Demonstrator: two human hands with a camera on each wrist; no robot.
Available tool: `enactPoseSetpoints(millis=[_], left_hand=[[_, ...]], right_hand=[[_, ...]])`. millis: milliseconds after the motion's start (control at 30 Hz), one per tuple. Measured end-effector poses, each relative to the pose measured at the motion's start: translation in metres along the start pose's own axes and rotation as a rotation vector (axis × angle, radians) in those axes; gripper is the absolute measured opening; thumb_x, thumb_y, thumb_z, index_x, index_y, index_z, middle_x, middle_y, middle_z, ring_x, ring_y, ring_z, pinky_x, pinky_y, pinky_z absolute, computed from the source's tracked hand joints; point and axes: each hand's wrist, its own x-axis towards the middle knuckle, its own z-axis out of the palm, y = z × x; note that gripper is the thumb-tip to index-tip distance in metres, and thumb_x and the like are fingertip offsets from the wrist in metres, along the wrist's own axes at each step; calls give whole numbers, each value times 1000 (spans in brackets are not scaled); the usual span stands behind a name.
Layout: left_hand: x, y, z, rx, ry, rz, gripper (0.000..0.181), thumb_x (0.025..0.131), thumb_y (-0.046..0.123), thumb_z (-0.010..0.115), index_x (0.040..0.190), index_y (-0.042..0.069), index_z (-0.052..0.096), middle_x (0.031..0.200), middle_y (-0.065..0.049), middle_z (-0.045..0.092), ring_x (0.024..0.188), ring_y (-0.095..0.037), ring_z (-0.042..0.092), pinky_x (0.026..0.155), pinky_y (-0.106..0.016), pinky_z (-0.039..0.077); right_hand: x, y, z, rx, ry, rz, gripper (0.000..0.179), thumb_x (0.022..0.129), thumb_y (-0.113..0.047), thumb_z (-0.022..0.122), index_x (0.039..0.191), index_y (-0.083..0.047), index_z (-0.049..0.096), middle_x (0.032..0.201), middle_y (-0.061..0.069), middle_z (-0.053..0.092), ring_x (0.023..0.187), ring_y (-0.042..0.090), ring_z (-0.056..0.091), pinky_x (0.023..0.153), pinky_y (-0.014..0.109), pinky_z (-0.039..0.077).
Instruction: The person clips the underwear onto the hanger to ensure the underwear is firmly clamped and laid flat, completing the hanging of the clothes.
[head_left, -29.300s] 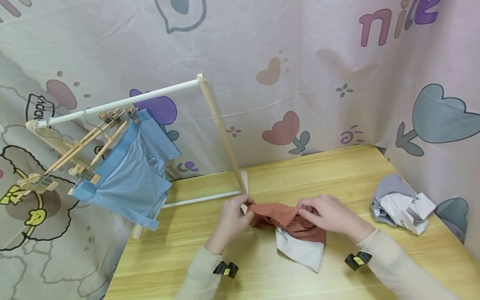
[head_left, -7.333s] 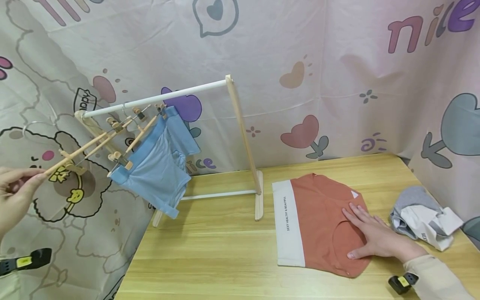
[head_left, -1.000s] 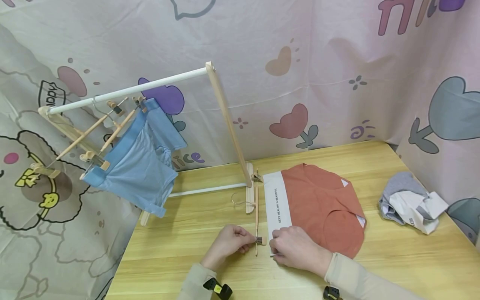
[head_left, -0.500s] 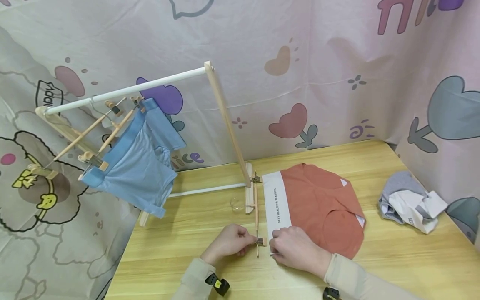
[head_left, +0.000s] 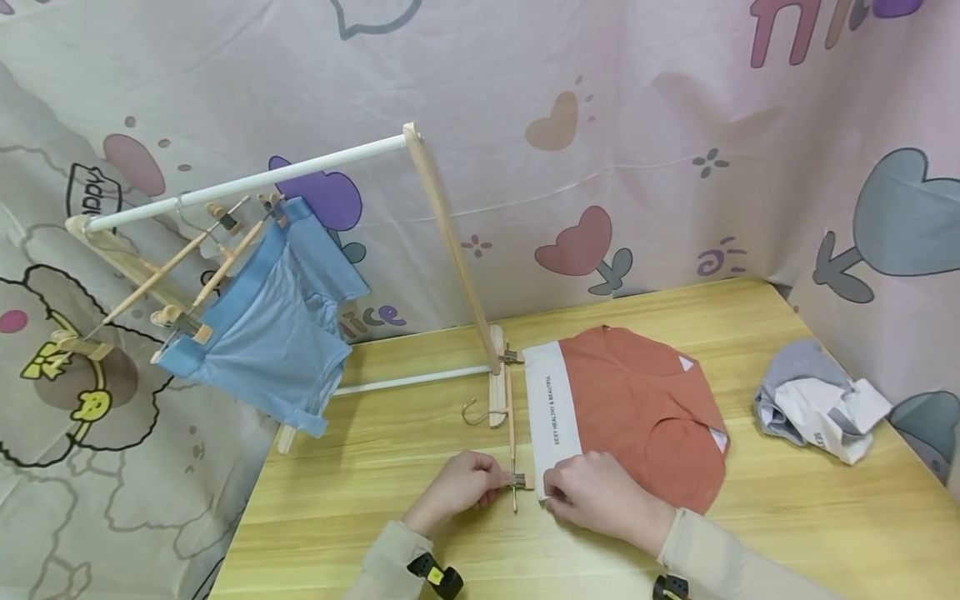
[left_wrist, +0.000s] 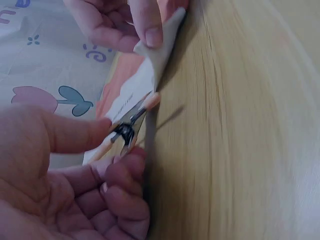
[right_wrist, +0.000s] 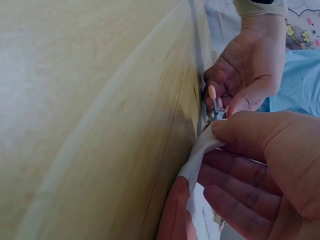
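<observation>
Rust-coloured briefs lie flat on the table, their white waistband facing left. A wooden clip hanger lies along that waistband, its hook pointing left. My left hand pinches the hanger's near clip between thumb and fingers. With thumb and fingers, my right hand grips the near corner of the waistband, lifted off the table in the left wrist view. The clip and the corner are very close; whether cloth is between the clip's jaws I cannot tell.
At left stands a drying rack with a white rail. Light blue shorts hang there from a clip hanger, beside another hanger without clothing. A crumpled grey and white garment lies near the table's right edge.
Earlier the briefs were crumpled in both hands, then spread under the right hand while the left took a hanger from the rack. That hanger now lies by the waistband. The last second shows little movement.
</observation>
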Motion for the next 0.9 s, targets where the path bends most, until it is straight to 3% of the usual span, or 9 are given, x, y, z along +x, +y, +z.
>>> enactPoseSetpoints(millis=[233,633,900], left_hand=[[2,-2,2,-62,15,-30,29,99,16,71,82,-7,68,64,1,55,57,-12,46,54,-24,37],[6,0,5,-96,-3,-39,27,99,15,70,82,-7,68,64,2,54,52,-9,41,51,-22,32],[8,4,7,-118,-17,-42,27,99,14,69,84,-9,68,64,3,54,52,-9,40,51,-21,31]], right_hand=[[-5,3,2,22,54,-15,21,87,-24,86,76,-28,69,71,-19,62,61,-7,50,52,19,43],[-12,6,3,43,91,-43,20,87,-21,87,79,-29,70,73,-20,63,63,-9,49,53,18,43],[-14,7,3,2,109,-65,17,86,-21,87,80,-29,72,73,-19,63,61,-8,49,51,16,41]])
